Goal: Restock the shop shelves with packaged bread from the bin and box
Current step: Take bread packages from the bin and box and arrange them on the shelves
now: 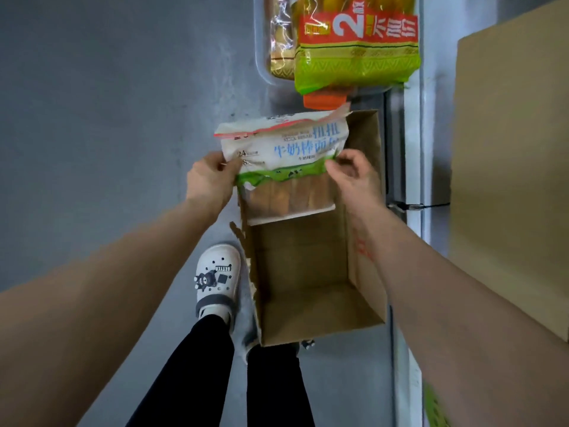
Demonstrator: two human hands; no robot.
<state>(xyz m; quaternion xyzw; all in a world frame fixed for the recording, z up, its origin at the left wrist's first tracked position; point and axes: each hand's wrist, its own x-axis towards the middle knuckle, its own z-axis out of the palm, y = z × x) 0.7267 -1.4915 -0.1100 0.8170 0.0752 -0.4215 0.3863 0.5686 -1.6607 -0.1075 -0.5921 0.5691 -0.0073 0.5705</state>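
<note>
While pinching the bag [286,149] at both sides with left hand [209,178] and right hand [354,177], lift straight above the box [301,272], keeping level.

The left hand [209,177] and the right hand [354,174] are pinching the two side edges of a white and green bread package [286,149], holding it over the far end of an open cardboard box [304,266] that is sitting on the grey floor [107,118]. Beyond the box, a green and orange bread pack [357,50] is lying in a clear bin [261,69]. A white clog [217,275] is standing just beside the box.
</note>
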